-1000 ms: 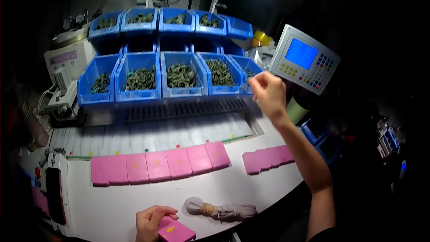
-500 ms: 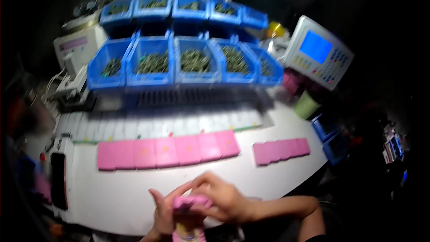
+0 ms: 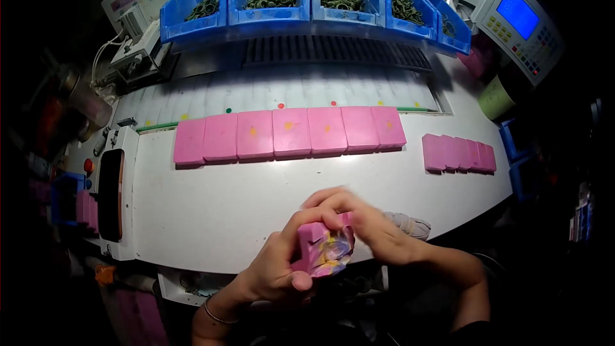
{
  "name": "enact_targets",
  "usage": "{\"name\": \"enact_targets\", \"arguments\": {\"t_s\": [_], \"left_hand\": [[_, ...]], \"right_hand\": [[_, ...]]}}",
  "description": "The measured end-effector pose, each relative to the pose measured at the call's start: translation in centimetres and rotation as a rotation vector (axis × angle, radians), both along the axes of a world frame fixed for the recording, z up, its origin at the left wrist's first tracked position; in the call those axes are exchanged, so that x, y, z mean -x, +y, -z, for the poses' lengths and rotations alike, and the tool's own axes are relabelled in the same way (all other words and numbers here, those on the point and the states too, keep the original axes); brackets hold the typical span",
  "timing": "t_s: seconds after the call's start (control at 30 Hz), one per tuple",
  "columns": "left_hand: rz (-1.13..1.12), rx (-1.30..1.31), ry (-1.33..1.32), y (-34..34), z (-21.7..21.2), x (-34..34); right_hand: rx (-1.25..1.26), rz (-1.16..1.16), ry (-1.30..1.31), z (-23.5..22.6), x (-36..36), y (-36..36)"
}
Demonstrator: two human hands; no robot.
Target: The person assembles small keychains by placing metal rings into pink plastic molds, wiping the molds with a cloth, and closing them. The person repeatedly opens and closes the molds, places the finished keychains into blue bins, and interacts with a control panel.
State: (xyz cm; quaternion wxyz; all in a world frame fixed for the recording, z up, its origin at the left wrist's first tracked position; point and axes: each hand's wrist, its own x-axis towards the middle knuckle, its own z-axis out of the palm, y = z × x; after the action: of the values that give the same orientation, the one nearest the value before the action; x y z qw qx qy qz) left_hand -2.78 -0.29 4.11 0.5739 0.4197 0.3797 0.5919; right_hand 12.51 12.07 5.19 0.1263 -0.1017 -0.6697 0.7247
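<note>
At the table's front edge I hold a pink rubber mould (image 3: 311,247) between both hands. Its side facing me gapes, showing a surface smeared yellow, white and bluish. My left hand (image 3: 282,259) wraps its left side, thumb low on the front and fingers over the top. My right hand (image 3: 375,227) is closed at its upper right edge, with some fingertips hidden behind it. Beyond my hands lies a row of several pink mould blocks (image 3: 291,131) side by side, some with yellow marks. A shorter row of pink blocks (image 3: 458,152) overlaps at the right.
Blue bins (image 3: 269,18) of dark green rings stand at the back. A white device with a blue screen (image 3: 519,16) is at the back right, above a pale green cup (image 3: 495,97). A phone-like black slab (image 3: 111,186) lies left; a grey bundle (image 3: 410,224) rests beside my right wrist.
The view has tipped downward, so the table sits higher in the picture. My left fingers, spread before, now wrap the mould. It has turned, so its coloured inside faces me more.
</note>
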Motion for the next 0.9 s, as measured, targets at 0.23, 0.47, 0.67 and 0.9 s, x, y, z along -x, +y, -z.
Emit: {"name": "enact_targets", "arguments": {"t_s": [0.23,0.47,0.67,0.9], "left_hand": [[-0.171,-0.178,-0.020,0.4,1.2,0.4],[-0.172,-0.098,0.047,0.7,1.4,0.8],[-0.153,-0.056,0.107,1.0,1.0,0.7],[-0.099,-0.006,0.056,0.7,1.4,1.3]], "right_hand": [[-1.100,0.104,-0.396,1.4,-3.5,0.9],[-1.114,0.311,-0.222,-3.7,-3.5,-0.5],[-1.652,0.346,0.240,-4.1,-1.7,-1.0],[-1.709,0.155,0.142,-4.3,-1.2,-1.3]]}}
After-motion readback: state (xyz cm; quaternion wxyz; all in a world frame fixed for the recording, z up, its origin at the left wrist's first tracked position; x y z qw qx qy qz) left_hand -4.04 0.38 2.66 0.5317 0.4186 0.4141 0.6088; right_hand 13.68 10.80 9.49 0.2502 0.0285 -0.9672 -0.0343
